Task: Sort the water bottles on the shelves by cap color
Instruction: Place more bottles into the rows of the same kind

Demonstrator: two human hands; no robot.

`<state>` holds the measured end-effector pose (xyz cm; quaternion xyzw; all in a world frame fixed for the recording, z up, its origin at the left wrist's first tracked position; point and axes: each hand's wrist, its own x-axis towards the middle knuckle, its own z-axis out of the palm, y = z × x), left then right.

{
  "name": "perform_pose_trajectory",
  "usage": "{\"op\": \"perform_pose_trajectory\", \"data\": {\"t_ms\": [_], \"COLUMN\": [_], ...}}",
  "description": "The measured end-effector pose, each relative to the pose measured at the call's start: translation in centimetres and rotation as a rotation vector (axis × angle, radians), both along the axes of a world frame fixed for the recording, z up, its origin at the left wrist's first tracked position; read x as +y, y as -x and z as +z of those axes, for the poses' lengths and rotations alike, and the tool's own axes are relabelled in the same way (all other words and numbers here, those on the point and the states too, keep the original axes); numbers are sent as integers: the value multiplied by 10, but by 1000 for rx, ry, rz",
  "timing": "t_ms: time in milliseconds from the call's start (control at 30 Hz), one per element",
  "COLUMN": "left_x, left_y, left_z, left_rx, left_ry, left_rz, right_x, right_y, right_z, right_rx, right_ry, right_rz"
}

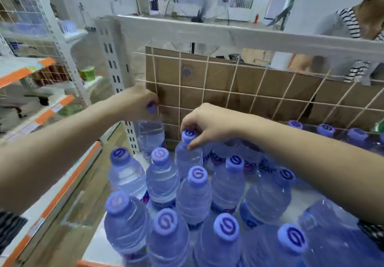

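Nearest camera: upright water bottles (193,194) packed cap-up on white shelf (93,246), all visible caps purple with swirl logo. Right hand (209,124) closed on cap of back-row bottle (188,154), thumb and fingers pinching it. Left hand (137,100) wrapped over cap of lifted bottle (150,133), held raised at shelf's rear left corner beside wire grid (239,92). More purple-capped bottles (326,130) along grid on right. Cardboard (207,73) behind grid. Second person in striped top (353,23) at upper right.
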<state>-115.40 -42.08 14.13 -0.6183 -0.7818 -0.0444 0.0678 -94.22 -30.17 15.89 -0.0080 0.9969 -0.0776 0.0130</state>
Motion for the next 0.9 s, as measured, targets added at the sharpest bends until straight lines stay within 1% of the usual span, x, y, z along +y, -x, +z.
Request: {"op": "perform_pose_trajectory", "data": {"t_ms": [67,200,333,467,533,767,900], "left_x": [1,4,0,-3,-4,-3,-4], "left_y": [9,16,19,22,23,22,22], "left_z": [-5,0,6,9,7,2,3], "left_rx": [-14,-26,-35,-21,-20,-7,-2], "left_ry": [-3,-13,8,37,18,-25,-36], "left_rz": [20,-39,-82,-47,-32,-101,-136], "right_x": [1,-1,-10,-7,0,4,4], "right_y": [4,19,45,64,68,77,77], "right_z": [-1,-4,-10,-14,-13,-20,-17], "right_rx": [40,102,135,166,169,159,217], "right_ry": [-34,7,0,-41,-23,-34,-108], "right_rz": [-43,-199,-306,-400,-448,-429,-429]}}
